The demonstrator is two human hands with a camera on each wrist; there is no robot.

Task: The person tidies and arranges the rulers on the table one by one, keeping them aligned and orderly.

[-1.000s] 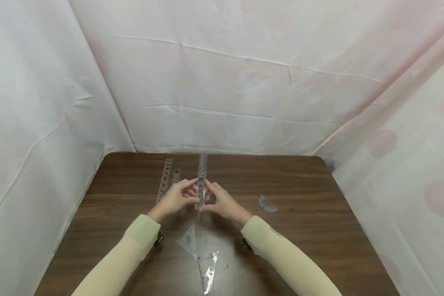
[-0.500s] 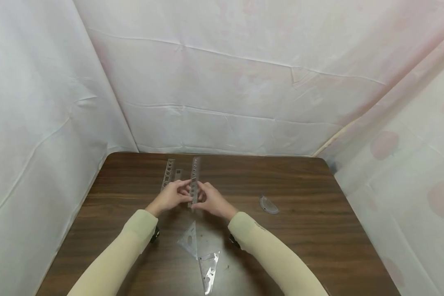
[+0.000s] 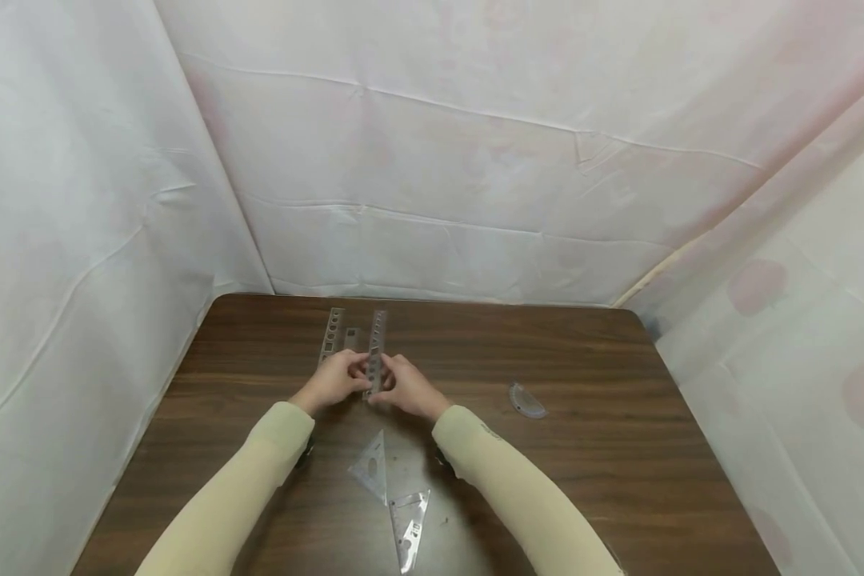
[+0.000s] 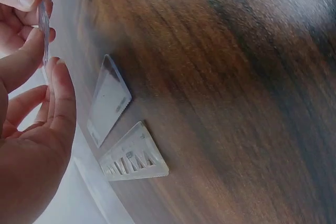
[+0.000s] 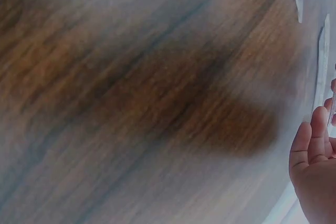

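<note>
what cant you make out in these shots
- Markings on the ruler held by both hands: too small in the head view; edge-on in the left wrist view.
- Right hand: cut off by the right wrist frame's edge.
- Protractor scale: too small.
- Table in the right wrist view: blurred.

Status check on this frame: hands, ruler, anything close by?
Both hands, left and right, pinch clear stencil ruler. Second ruler lies left. Two set squares nearer.

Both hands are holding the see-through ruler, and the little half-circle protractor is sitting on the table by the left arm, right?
Not quite. Both hands, left hand and right hand, do hold the clear ruler, but the protractor lies on the table by the right arm, as the head view shows.
</note>
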